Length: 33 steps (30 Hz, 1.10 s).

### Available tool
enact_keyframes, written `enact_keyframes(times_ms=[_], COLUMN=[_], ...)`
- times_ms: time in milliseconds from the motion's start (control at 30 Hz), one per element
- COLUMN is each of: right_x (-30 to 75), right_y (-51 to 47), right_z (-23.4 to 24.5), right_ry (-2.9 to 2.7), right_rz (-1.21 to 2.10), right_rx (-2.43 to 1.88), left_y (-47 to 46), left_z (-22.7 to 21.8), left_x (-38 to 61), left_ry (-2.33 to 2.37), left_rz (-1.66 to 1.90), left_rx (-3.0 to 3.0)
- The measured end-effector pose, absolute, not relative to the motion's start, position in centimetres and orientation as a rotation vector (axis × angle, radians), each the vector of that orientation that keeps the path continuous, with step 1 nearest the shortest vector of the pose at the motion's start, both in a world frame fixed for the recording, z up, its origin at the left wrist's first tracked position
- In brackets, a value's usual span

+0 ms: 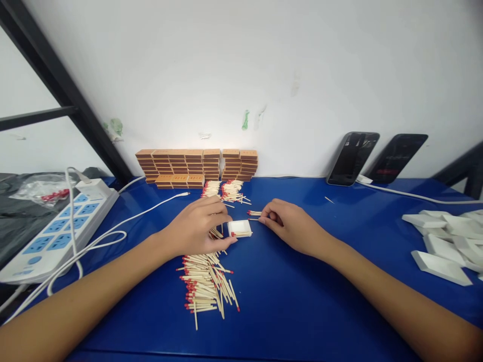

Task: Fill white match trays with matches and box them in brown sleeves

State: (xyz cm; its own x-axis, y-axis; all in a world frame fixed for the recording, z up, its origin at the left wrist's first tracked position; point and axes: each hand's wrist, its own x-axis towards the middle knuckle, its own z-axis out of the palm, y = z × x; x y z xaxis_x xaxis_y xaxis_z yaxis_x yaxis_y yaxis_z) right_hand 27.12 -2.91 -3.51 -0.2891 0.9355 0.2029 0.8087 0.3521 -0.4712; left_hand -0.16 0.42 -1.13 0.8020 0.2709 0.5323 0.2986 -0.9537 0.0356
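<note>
A small white matchbox tray (pixel 240 229) lies on the blue table (pixel 302 291) between my hands, with a few red-tipped matches in it. My left hand (pixel 198 226) curls beside the tray's left edge, fingers closed over some matches and touching the tray. My right hand (pixel 289 223) sits just right of the tray, fingers pinched on a few matches (pixel 254 214) whose red heads point left. A large pile of loose matches (pixel 206 284) lies below my left hand. More matches (pixel 226 191) are heaped behind the tray.
Stacked brown matchboxes (pixel 196 166) line the wall. White empty trays (pixel 445 241) lie at the right. Two dark phones (pixel 352 158) lean on the wall. A power strip (pixel 56 231) with white cables (pixel 113 234) sits at the left, beside a black metal frame (pixel 68 95).
</note>
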Motion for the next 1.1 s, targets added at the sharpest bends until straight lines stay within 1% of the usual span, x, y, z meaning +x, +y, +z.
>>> enact_keyframes(times_ms=[233, 733, 967, 1100], right_x=[27.5, 27.6, 26.1, 24.7], right_y=[-2.6, -2.7, -4.4, -5.6], right_z=[-3.6, -3.5, -2.4, -2.6], right_ry=[-2.169, -2.182, -2.134, -2.208], right_rz=[0.346, 0.368, 0.436, 0.433], right_rx=[-1.517, -1.525, -1.323, -1.285], left_y=[0.5, 0.4, 0.3, 0.1], left_z=[-1.2, -1.2, -1.5, -1.8], left_x=[-0.2, -0.2, 0.1, 0.5], left_ry=[-0.468, -0.487, -0.513, -0.517], left_rz=[-0.843, -0.847, -0.898, -0.91], left_rx=[-2.936, -2.959, -2.967, -2.99])
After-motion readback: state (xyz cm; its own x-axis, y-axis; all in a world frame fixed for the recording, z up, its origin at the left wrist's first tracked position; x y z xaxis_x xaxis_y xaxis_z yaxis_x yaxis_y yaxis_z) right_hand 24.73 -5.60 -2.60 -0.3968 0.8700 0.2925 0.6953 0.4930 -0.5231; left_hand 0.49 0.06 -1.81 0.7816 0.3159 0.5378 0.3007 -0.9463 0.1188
